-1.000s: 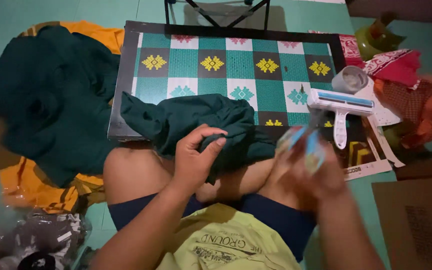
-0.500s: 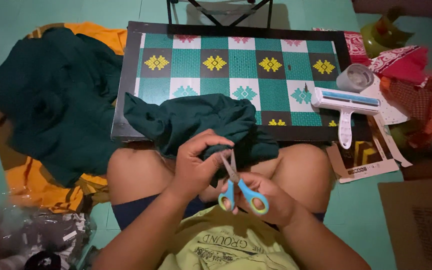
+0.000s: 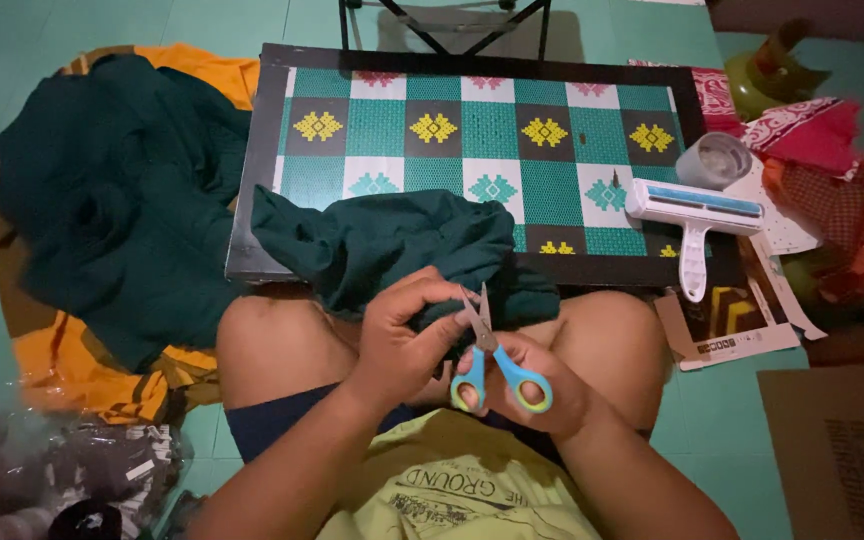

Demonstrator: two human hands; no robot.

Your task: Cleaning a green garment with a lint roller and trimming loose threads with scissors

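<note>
Scissors [image 3: 497, 365] now raised in the right hand [image 3: 532, 385], blades at the green cloth [image 3: 402, 250] the left hand [image 3: 402, 345] pinches.

Scissor tips: the blue-handled scissors [image 3: 487, 355] end against the left hand [image 3: 402, 340]; what they cut is hidden.
Near-left heap [image 3: 72, 470]: blurred, unidentifiable.
Cardboard [image 3: 842, 450]: cropped at the near-right corner.
Far stand [image 3: 442, 25]: top cropped.

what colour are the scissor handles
Blue with yellow-green inner rings on the scissors, seen in the head view.
</note>
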